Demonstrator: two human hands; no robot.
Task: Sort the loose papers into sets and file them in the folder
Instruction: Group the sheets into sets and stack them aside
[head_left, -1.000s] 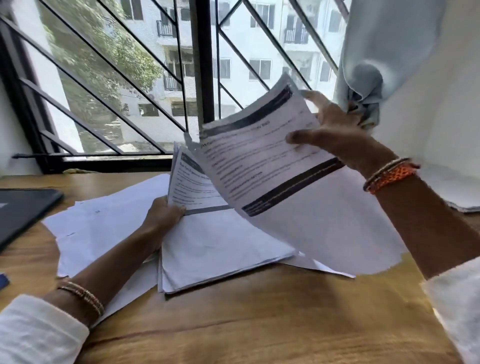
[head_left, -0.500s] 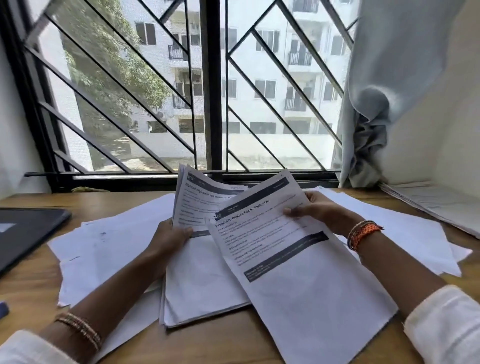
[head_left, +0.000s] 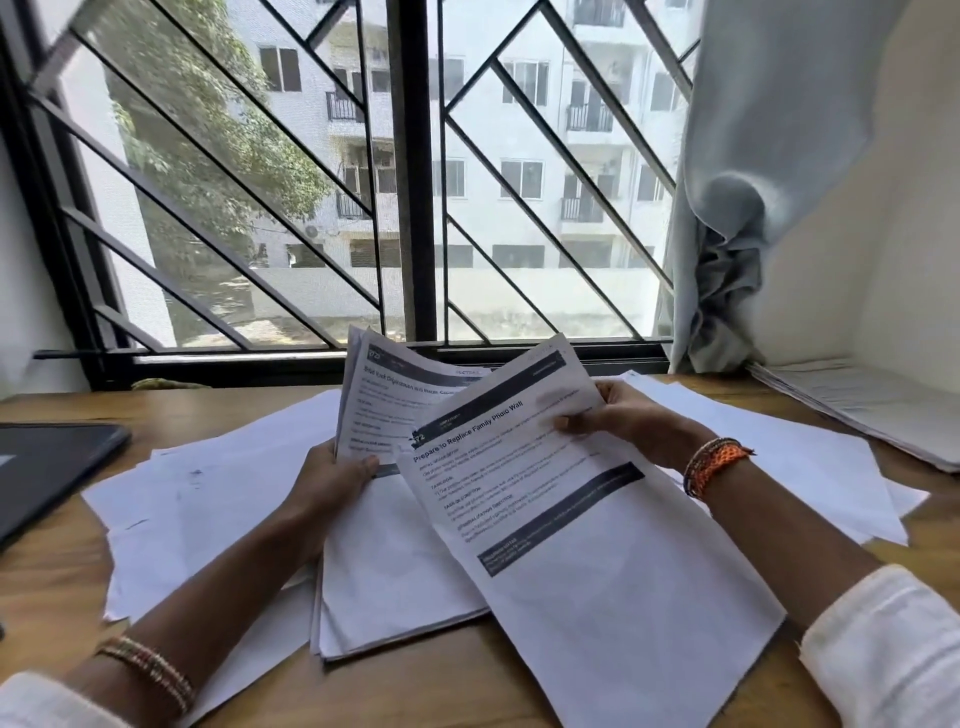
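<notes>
- I see a big wooden table (head_left: 467, 686) that fills the low half of my view, under a barred window (head_left: 410, 171) up at 12 o'clock.
- A pale curtain (head_left: 769, 156) hangs at 2 o'clock, bunched up near the sill.
- Loose white papers (head_left: 197, 499) lie spread flat on the table from 9 o'clock over to 3 o'clock.
- A dark flat thing (head_left: 47, 467) sits at 9 o'clock, just beside the papers. I cannot tell if it is the folder.
- A printed sheet (head_left: 571, 545) with dark bars is tilted up off the table, from the middle down to 5 o'clock. Its title reads "Prepare to Replace Family Photo Wall".
- A stack of sheets (head_left: 384, 566) rests on the table at 6 o'clock, with its top edge lifted and bent up. The printed sheet covers part of it.
- Another pile of papers (head_left: 857, 405) lies at 3 o'clock by the wall.
- My right hand (head_left: 628, 421) pinches the top edge of the printed sheet, thumb on the front.
- My left hand (head_left: 332, 478) grips the lifted stack, thumb on its front.
</notes>
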